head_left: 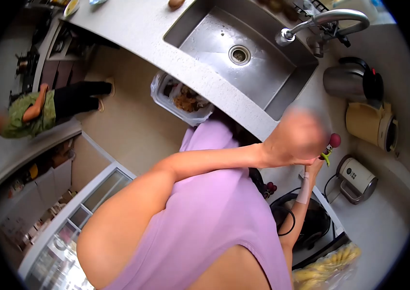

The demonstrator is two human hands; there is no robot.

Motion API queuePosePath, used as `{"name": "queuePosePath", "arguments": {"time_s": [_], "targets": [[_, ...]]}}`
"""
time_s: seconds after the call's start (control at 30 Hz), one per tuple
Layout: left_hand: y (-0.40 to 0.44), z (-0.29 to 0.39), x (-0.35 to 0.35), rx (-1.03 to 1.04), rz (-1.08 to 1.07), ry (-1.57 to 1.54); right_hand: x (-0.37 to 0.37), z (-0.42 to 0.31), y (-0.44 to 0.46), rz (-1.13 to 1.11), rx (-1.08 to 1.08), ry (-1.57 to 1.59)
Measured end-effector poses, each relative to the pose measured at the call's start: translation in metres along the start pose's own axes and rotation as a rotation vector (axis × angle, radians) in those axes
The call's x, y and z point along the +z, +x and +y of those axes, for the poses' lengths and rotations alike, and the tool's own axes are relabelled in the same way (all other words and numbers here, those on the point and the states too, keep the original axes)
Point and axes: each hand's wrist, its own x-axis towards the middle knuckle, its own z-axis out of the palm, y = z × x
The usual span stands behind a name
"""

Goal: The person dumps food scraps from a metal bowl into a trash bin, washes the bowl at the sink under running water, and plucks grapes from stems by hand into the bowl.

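Observation:
My left hand [289,137] is raised over the counter beside the sink, its fingers lost in a blur. Close below it, my right hand [315,166] looks closed, partly covered by the left, with a pale patch on its wrist. A dark-red round fruit like a grape [334,140] and a bright green stalk-like piece [327,158] show at the fingers' edge. What grips them is hidden. More small dark-red round fruits [270,188] appear beside my lilac top.
A steel sink [205,41] with a curved faucet [330,19] lies ahead. Kettles and jugs [357,176] line the right side. A bin with scraps [185,113] sits below the counter edge. Bagged bananas [330,266] lie lower right. Another person [33,113] stands at far left.

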Motion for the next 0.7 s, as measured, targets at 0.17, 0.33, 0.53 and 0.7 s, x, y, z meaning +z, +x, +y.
{"name": "queuePosePath", "arguments": {"time_s": [0.17, 0.33, 0.53, 0.7], "targets": [[-0.037, 0.022, -0.053, -0.157, 0.070, 0.238, 0.050, -0.080, 0.003, -0.009, -0.243, 0.109], [-0.052, 0.024, -0.135, -0.145, 0.095, 0.455, 0.148, -0.125, -0.038, -0.386, -0.342, 0.089], [-0.060, 0.020, -0.231, -0.228, 0.207, 0.652, 0.328, -0.130, -0.092, -0.790, -0.132, 0.332], [-0.064, 0.001, -0.293, -0.302, 0.278, 0.666, 0.491, -0.077, -0.084, -0.648, 0.346, 0.206]]}}
